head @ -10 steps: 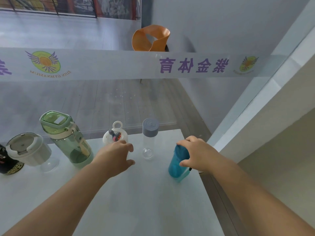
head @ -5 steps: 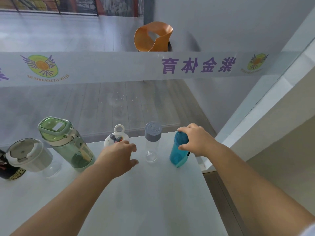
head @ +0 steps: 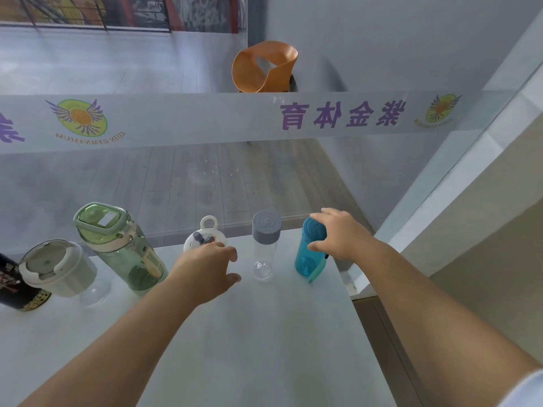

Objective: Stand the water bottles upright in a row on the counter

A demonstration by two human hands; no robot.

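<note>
Several bottles stand upright in a row along the back of the white counter (head: 264, 348): a black bottle (head: 11, 286) at far left, a clear bottle with a white lid (head: 55, 268), a green bottle (head: 117, 245), a small bottle with a white loop lid (head: 205, 233), a clear bottle with a grey cap (head: 266, 230) and a teal bottle (head: 308, 254). My right hand (head: 343, 236) sits beside the teal bottle's top, fingers spread, thumb just at its side. My left hand (head: 205, 268) hovers in front of the loop-lid bottle, hiding its body, fingers loose and holding nothing.
A glass wall with a printed banner (head: 323, 116) rises directly behind the row. The counter's right edge (head: 361, 318) drops off just right of the teal bottle. An orange chair (head: 264, 66) stands beyond the glass.
My right hand carried the teal bottle from the counter's right front back into line with the others, then loosened its grip and spread its fingers. My left hand stayed put.
</note>
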